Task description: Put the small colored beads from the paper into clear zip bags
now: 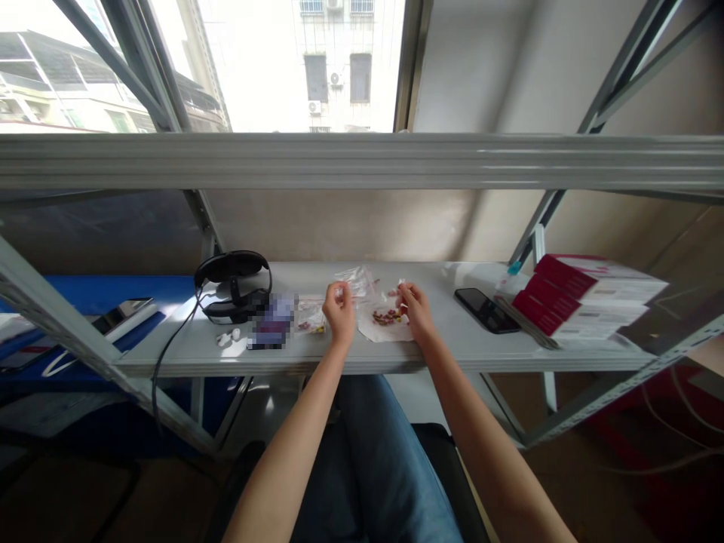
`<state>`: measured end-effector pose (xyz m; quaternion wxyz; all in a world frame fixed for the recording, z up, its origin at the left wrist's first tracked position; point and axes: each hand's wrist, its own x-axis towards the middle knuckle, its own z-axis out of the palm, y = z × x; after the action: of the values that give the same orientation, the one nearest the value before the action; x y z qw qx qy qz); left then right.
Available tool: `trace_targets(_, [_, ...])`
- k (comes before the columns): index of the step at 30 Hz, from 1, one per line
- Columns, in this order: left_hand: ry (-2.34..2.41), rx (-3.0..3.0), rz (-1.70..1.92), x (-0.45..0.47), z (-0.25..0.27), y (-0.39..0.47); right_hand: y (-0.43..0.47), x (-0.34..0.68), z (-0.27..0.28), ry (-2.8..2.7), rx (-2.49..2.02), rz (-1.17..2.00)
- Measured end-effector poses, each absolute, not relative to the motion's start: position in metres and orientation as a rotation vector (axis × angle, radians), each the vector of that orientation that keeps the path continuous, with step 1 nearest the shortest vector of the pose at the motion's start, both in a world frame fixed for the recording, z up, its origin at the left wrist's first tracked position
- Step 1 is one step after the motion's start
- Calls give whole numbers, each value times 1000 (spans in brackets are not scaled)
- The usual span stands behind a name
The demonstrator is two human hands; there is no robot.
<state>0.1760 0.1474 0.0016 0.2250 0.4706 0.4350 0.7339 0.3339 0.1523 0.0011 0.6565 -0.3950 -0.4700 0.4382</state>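
My left hand (pixel 340 317) is raised over the shelf with thumb and fingertips pinched together; what lies between them is too small to make out. A clear plastic bag (pixel 357 280) lies just behind it. Left of that hand, another clear bag (pixel 309 318) has small coloured pieces in it. My right hand (pixel 417 311) is closed in a pinch at the right edge of a white sheet (pixel 374 332), with a small whitish bit showing at the fingertips. Several small red and yellow pieces (pixel 388 317) are heaped on that sheet, beside the right fingers.
On the left stand a black headset (pixel 234 286) with a cable, white earbuds (pixel 228 337) and a blurred-out phone-like item (pixel 272 323). A black phone (pixel 486 310) and a stack of red-and-white boxes (pixel 588 298) are on the right. A metal beam (pixel 362 161) crosses above the shelf.
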Motion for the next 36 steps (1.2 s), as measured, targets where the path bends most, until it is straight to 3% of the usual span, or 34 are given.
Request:
trace_targets(5, [1122, 773, 2258, 143, 4, 120, 154, 337, 2, -895, -858, 1056])
trace_targets(14, [1197, 654, 1831, 139, 4, 100, 151, 339, 5, -808, -851, 1072])
trace_targets(23, [1284, 675, 1891, 127, 20, 57, 151, 340, 6, -790, -822, 1104])
trace_targets(28, [1455, 1182, 2353, 136, 20, 60, 150, 340, 7, -798, -783, 1152])
trace_targets(32, [1264, 1894, 1870, 176, 15, 106, 149, 339, 7, -855, -801, 1064])
trace_targets(36, [1144, 2101, 1641, 213, 8, 146, 148, 337, 4, -977, -870, 929])
